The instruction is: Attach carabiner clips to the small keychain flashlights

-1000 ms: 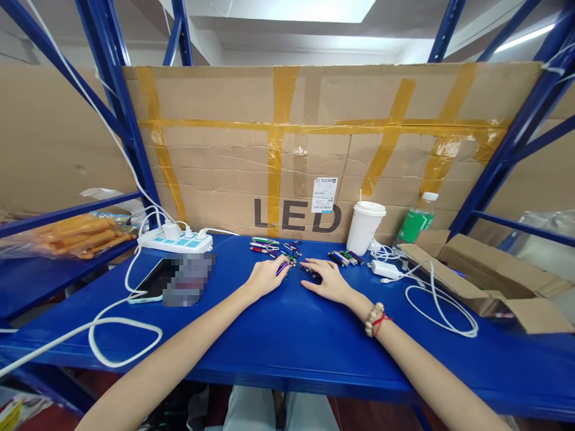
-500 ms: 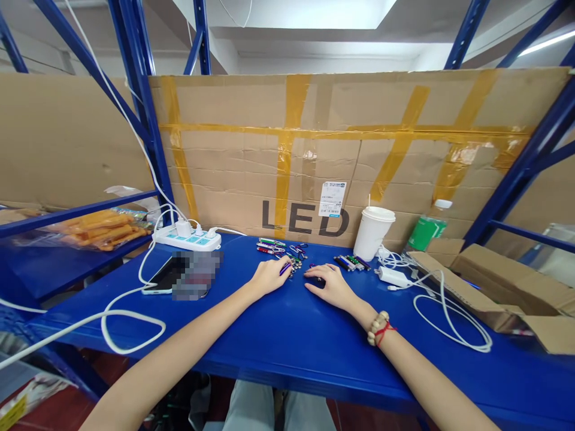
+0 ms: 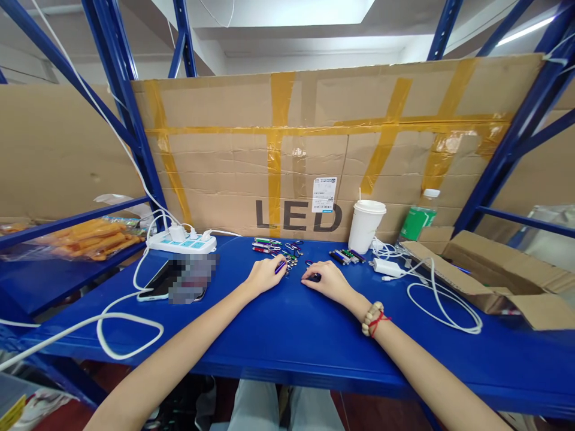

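My left hand point(image 3: 265, 275) is closed around a small shiny purple tube point(image 3: 280, 267), resting on the blue table at its middle. To the right, my right hand point(image 3: 330, 278) has thumb and fingers bent together over a small dark object point(image 3: 317, 277), too covered to name. Behind my left hand lie several thin coloured tubes point(image 3: 267, 242) in red, green and silver. Beside them are small carabiner clips point(image 3: 294, 246) and shiny metal bits point(image 3: 291, 260). A row of short dark tubes point(image 3: 347, 257) with blue and green bands lies behind my right hand.
A white lidded cup point(image 3: 366, 227) with a straw and a green-labelled bottle point(image 3: 418, 218) stand at the back right. An open cardboard box point(image 3: 507, 281) and white cables point(image 3: 444, 299) lie right. A power strip point(image 3: 184, 240) and phone point(image 3: 159, 278) sit left. Cardboard point(image 3: 224, 167) walls the back.
The whole view has shifted slightly, with the scene sliding left. My right thumb and fingers have drawn closer together over the dark object. My left hand keeps the purple tube.
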`<state>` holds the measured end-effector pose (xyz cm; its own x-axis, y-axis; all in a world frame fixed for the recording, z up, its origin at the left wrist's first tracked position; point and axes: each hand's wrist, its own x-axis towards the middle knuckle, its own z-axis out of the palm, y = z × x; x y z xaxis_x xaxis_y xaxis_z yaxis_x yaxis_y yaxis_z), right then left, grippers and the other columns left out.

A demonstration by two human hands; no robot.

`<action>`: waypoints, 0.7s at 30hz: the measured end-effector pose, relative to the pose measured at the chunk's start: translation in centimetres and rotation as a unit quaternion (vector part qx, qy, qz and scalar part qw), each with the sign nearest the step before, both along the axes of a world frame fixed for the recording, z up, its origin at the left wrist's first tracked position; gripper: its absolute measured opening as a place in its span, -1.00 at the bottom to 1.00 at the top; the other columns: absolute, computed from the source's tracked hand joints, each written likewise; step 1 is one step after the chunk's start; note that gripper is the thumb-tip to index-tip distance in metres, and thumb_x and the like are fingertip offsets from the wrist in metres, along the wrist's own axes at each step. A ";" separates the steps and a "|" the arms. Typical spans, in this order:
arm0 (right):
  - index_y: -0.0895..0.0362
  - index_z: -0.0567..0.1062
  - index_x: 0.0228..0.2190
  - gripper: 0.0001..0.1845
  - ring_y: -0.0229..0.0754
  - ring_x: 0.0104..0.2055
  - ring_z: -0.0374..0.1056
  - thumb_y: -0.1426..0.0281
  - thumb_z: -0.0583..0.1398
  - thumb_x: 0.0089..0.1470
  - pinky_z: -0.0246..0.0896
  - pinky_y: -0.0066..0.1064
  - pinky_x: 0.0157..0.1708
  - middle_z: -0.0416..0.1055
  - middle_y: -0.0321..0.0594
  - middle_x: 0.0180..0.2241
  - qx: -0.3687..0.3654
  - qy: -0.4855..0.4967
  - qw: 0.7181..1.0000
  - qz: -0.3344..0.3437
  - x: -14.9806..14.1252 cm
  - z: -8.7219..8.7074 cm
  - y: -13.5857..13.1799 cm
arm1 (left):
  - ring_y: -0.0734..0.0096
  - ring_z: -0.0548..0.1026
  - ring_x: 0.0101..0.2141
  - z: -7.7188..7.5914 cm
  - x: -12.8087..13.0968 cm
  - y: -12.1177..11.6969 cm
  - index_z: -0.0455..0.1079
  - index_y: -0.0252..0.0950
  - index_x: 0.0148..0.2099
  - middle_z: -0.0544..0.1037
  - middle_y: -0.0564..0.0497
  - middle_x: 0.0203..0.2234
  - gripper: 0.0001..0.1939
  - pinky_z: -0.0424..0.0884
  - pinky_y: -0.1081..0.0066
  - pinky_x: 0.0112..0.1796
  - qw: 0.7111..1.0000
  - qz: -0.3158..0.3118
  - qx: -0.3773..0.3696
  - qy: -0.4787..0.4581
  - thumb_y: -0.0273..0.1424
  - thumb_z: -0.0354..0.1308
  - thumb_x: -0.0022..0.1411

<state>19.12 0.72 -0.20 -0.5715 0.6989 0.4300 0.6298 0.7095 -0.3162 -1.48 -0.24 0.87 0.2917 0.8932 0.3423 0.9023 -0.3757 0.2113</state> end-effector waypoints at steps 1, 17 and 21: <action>0.08 0.49 -0.43 -0.87 -0.27 -0.32 0.27 0.32 0.17 -0.02 0.03 -0.38 -0.24 0.40 -0.35 -0.40 -0.002 0.002 1.000 -0.002 0.0 0.1 -0.1 | 0.39 0.44 -0.31 0.0 0.0 0.1 0.25 -0.17 -0.12 0.47 0.13 -0.33 -0.73 0.18 0.46 -0.40 1.000 -0.002 -0.001 -0.002 -0.25 -0.19 0.23; 0.09 0.45 -0.31 -0.74 -0.33 -0.26 0.26 0.27 0.02 0.12 0.11 -0.48 -0.26 0.37 -0.35 -0.29 -0.026 0.013 0.999 -0.038 0.1 -0.4 0.1 | 0.40 0.44 -0.36 -0.3 -0.2 0.3 0.24 -0.17 -0.11 0.47 0.14 -0.37 -0.69 0.16 0.46 -0.42 0.998 -0.059 0.007 0.029 -0.19 -0.23 0.25; 0.07 0.46 -0.33 -0.77 -0.38 -0.30 0.23 0.28 0.04 0.11 0.10 -0.51 -0.31 0.31 -0.33 -0.26 -0.035 0.019 0.999 -0.029 0.2 -0.3 0.3 | 0.41 0.44 -0.36 -0.5 -0.3 0.3 0.25 -0.17 -0.11 0.47 0.14 -0.35 -0.69 0.17 0.47 -0.40 0.996 -0.082 0.022 0.035 -0.20 -0.22 0.24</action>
<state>19.30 1.01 -0.54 -0.5139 0.7595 0.3987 0.6558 0.6475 -0.3881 -1.74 0.09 0.38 0.4568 0.8161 0.3540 0.8403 -0.5264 0.1294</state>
